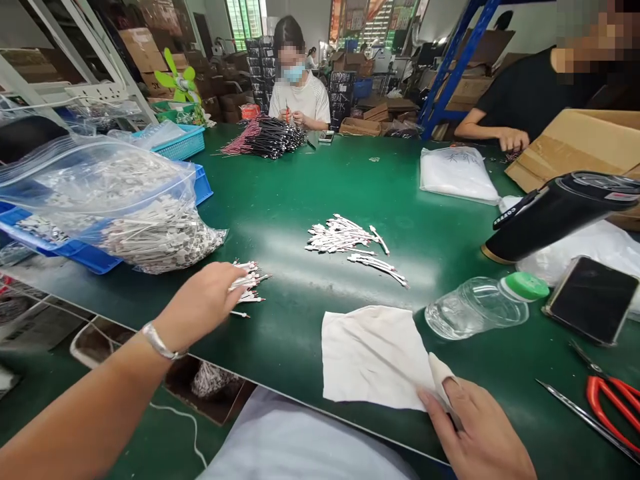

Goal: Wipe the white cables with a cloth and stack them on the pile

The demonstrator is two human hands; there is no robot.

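The left hand (200,307) is resting open against a small pile of white cables (249,283), which are lying near the edge of the green surface (300,320), seemingly for easy reach. The right hand (473,427) is touching a white cloth (373,357), but I cannot tell if it is grasping.

Worktop (285,320) gap between left hand (200,305) and white cable pile (340,233); white cloth (373,357), water bottle (477,308) stand before right hand (475,427); bulging zip bag (115,213) blocks far left.
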